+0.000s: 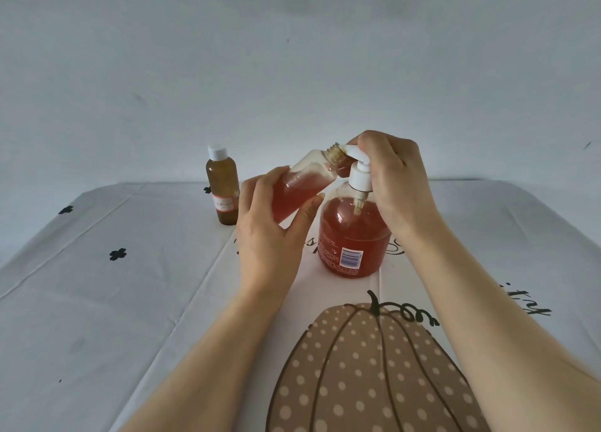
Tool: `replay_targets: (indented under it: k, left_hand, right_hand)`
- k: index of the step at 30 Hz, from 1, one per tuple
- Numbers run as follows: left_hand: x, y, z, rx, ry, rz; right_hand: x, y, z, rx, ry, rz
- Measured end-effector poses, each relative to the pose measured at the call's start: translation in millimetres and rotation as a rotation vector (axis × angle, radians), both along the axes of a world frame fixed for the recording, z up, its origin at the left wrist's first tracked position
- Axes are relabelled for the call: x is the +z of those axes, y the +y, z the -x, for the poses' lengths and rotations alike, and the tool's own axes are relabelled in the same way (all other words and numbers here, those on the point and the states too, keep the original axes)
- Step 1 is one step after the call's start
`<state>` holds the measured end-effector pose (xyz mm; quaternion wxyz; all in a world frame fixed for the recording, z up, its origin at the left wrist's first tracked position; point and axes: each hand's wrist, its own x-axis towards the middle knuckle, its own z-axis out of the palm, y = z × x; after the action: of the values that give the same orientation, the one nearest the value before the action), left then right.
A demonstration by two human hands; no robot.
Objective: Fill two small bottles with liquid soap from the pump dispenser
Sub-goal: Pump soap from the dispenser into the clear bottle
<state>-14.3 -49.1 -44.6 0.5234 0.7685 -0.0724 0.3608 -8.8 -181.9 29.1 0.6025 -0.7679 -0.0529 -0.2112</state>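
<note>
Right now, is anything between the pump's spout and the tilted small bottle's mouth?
Nothing visible. The left hand holds the uncapped small bottle, its mouth at the pump spout under the right hand.

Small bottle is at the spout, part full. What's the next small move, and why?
Probably one press down on the pump head with the right hand, which is curled over it. The left hand holds the small bottle tilted and uncapped, with its threaded neck at the nozzle. Soap fills only its lower part, so there looks to be room for more.
</note>
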Motion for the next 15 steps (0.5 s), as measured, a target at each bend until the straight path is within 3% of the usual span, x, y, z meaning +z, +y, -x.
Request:
replay_targets:
  k: [15]
  left_hand:
    - [4.9,-2.9,-3.9,0.008,-0.03,-0.009]
  right_hand:
    - [8.5,1.3,-2.1,-0.008,0.035,-0.048]
